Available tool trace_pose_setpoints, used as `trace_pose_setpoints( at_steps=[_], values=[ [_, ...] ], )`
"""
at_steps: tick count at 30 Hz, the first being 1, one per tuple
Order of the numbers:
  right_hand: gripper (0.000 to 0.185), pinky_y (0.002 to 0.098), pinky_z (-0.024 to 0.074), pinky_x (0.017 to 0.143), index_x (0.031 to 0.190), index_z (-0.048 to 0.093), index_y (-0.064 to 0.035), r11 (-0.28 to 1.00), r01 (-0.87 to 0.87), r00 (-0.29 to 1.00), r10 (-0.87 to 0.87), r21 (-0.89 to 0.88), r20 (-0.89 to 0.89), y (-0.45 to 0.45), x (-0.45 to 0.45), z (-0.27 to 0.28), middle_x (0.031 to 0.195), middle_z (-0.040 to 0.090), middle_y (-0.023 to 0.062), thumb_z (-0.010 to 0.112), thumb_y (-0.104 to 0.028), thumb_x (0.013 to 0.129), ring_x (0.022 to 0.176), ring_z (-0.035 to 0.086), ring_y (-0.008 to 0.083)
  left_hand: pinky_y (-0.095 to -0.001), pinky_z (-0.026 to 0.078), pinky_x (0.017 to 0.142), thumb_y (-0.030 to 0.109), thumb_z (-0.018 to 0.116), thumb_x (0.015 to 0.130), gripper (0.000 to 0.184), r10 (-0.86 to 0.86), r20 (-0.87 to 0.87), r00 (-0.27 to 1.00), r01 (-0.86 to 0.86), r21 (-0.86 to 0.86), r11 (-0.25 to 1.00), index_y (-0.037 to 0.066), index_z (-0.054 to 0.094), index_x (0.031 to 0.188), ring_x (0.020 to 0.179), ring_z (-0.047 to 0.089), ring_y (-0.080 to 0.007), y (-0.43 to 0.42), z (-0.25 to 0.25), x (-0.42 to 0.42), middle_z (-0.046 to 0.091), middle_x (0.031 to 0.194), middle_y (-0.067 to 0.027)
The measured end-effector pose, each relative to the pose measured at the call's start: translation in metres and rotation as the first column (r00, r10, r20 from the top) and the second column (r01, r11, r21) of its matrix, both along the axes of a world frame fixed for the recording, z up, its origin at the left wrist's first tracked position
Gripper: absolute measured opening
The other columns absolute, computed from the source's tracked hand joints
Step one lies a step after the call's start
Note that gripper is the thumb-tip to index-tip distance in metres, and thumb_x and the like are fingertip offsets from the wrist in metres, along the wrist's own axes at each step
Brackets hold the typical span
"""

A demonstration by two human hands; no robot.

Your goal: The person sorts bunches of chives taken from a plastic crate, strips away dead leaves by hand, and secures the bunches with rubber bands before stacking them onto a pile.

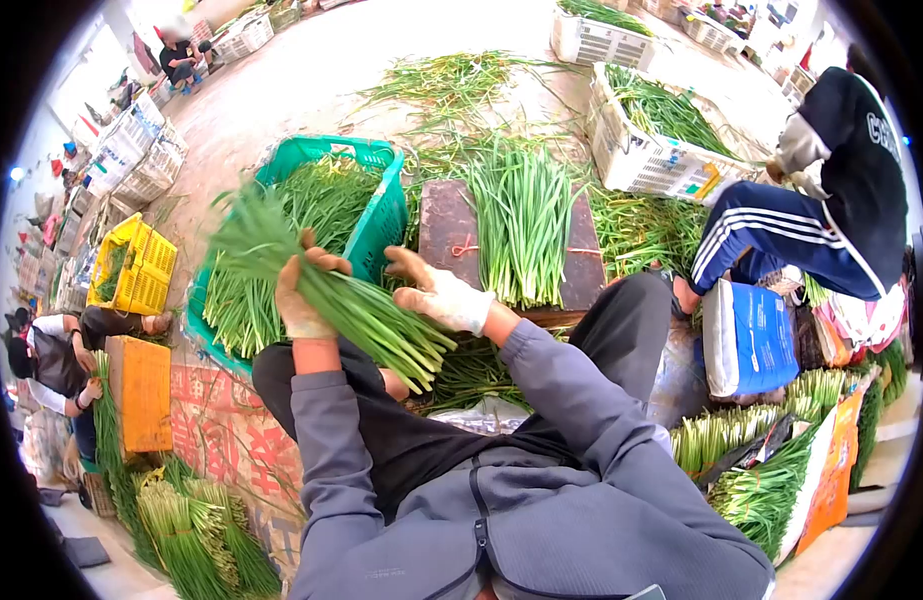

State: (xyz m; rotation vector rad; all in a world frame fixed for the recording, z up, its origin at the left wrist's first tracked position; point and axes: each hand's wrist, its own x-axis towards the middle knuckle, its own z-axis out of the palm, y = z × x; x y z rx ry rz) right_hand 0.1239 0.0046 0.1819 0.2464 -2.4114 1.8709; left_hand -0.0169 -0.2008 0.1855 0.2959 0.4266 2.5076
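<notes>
Green bunch (356,305) of long, flat leaves: held aslant above the lap, leaf tips to the upper left, pale cut ends to the lower right. Left hand (303,300) closed around its middle, fingers curled over. Right hand (441,292), in a pale glove, open with fingers spread beside the stalks; contact cannot be told.

Handling (judged): light; leaves soft and floppy, easily creased; stalk ends stiffer. Possibly slippery if damp; moisture not discernible. Best hold: firm but not crushing, around the stalks below the loose leaves.

Counts:
- Bunch in hand: 1; single stalks overlap, not countable.
- Leaf pile (522,225) on the dark board (446,225): 1 pile, 1 board.
- Red string (464,246): shows either side of the pile; one piece or two, cannot tell.
- Green crate (389,205): 1, leaves inside.
- Yellow crate (157,265): 1.
- Near co-worker (851,180), right side: 1.
- Distant crates: too small and overlapped to count.
</notes>
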Motion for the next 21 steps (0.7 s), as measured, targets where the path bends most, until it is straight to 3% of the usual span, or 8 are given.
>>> trace_pose_setpoints(
  at_steps=[5, 7, 10, 14, 16, 19, 20, 21],
  values=[
    [0.102, 0.0353, 0.0273, 0.117, 0.155, 0.021, 0.0037, 0.855, -0.24, 0.921, 0.35, -0.459, 0.171, -0.01, -0.009, -0.054, 0.156, 0.036, 0.0174, 0.046, -0.073, 0.093, 0.142, 0.035, 0.0216, -0.0423, 0.056, 0.07, 0.012, 0.069, 0.088, 0.033, 0.151, 0.101, 0.983, -0.079, -0.511, 0.856, 0.002, 0.059, 0.118, 0.075, 0.065, -0.0248, 0.027, -0.023, 0.004, 0.066, 0.086, -0.0099],
    [0.106, 0.0346, 0.0281, 0.116, 0.156, 0.017, 0.0037, 0.899, -0.175, 0.941, 0.272, -0.402, 0.199, -0.02, 0.007, -0.043, 0.154, 0.038, 0.0176, 0.06, -0.066, 0.089, 0.141, 0.035, 0.0207, -0.0404, 0.055, 0.06, 0.008, 0.071, 0.085, 0.026, 0.264, 0.119, 0.957, -0.102, -0.714, 0.693, 0.001, 0.061, 0.108, 0.068, 0.065, -0.0258, 0.034, -0.033, 0.004, 0.066, 0.083, -0.0104],
    [0.116, 0.0323, 0.0323, 0.114, 0.156, 0.006, 0.0052, 0.931, -0.019, 0.909, 0.168, -0.364, 0.381, -0.042, 0.007, -0.044, 0.151, 0.039, 0.0175, 0.083, -0.022, 0.074, 0.138, 0.039, 0.0224, -0.0399, 0.05, 0.048, 0.0, 0.073, 0.08, 0.023, 0.396, 0.044, 0.917, -0.21, -0.792, 0.574, 0.0, 0.06, 0.099, 0.055, 0.063, -0.0259, 0.05, -0.043, 0.006, 0.066, 0.077, -0.011],
    [0.078, 0.033, 0.0509, 0.094, 0.141, 0.041, 0.001, 0.917, 0.061, 0.905, 0.116, -0.394, 0.41, -0.042, 0.004, -0.063, 0.119, 0.061, 0.0115, 0.081, -0.015, 0.076, 0.108, 0.061, 0.0199, -0.0384, 0.055, 0.066, 0.019, 0.075, 0.087, 0.032, 0.255, -0.134, 0.958, -0.27, -0.725, 0.634, 0.002, 0.064, 0.113, 0.077, 0.067, -0.0242, 0.055, -0.037, 0.013, 0.069, 0.094, -0.0099],
    [0.046, 0.0345, 0.0572, 0.074, 0.12, 0.056, -0.0021, 0.725, 0.152, 0.888, 0.198, -0.672, 0.415, -0.029, 0.005, -0.061, 0.095, 0.064, 0.0071, 0.076, -0.009, 0.08, 0.081, 0.066, 0.0182, -0.0395, 0.052, 0.088, 0.037, 0.067, 0.094, 0.05, 0.056, -0.205, 0.977, -0.175, -0.623, 0.762, 0.005, 0.056, 0.131, 0.098, 0.065, -0.023, 0.05, -0.058, -0.005, 0.067, 0.115, -0.0108],
    [0.029, 0.0362, 0.0582, 0.065, 0.11, 0.06, -0.0019, 0.581, 0.337, 0.858, 0.134, -0.741, 0.496, -0.01, 0.005, -0.066, 0.087, 0.064, 0.0075, 0.071, -0.005, 0.083, 0.071, 0.066, 0.0203, -0.0428, 0.044, 0.099, 0.056, 0.058, 0.095, 0.068, 0.088, 0.007, 0.996, -0.03, -0.909, 0.416, 0.017, 0.042, 0.148, 0.114, 0.059, -0.0283, 0.043, -0.032, 0.005, 0.059, 0.131, -0.0164],
    [0.024, 0.0363, 0.0589, 0.068, 0.108, 0.062, -0.0004, 0.532, 0.345, 0.853, 0.167, -0.773, 0.495, -0.002, 0.003, -0.082, 0.086, 0.066, 0.008, 0.069, -0.006, 0.085, 0.072, 0.067, 0.0208, -0.043, 0.045, 0.097, 0.058, 0.059, 0.093, 0.075, 0.072, 0.043, 0.996, 0.012, -0.925, 0.379, 0.023, 0.035, 0.154, 0.115, 0.058, -0.0353, 0.04, -0.046, -0.001, 0.052, 0.14, -0.0191],
    [0.024, 0.0363, 0.0589, 0.068, 0.108, 0.062, -0.0004, 0.53, 0.345, 0.86, 0.151, -0.774, 0.487, 0.004, 0.005, -0.081, 0.086, 0.066, 0.008, 0.069, -0.006, 0.085, 0.072, 0.067, 0.0208, -0.0384, 0.042, 0.085, 0.057, 0.058, 0.094, 0.062, 0.038, 0.053, 0.998, 0.033, -0.912, 0.409, 0.021, 0.037, 0.141, 0.101, 0.054, -0.03, 0.04, -0.05, -0.001, 0.047, 0.125, -0.0138]
  ],
)
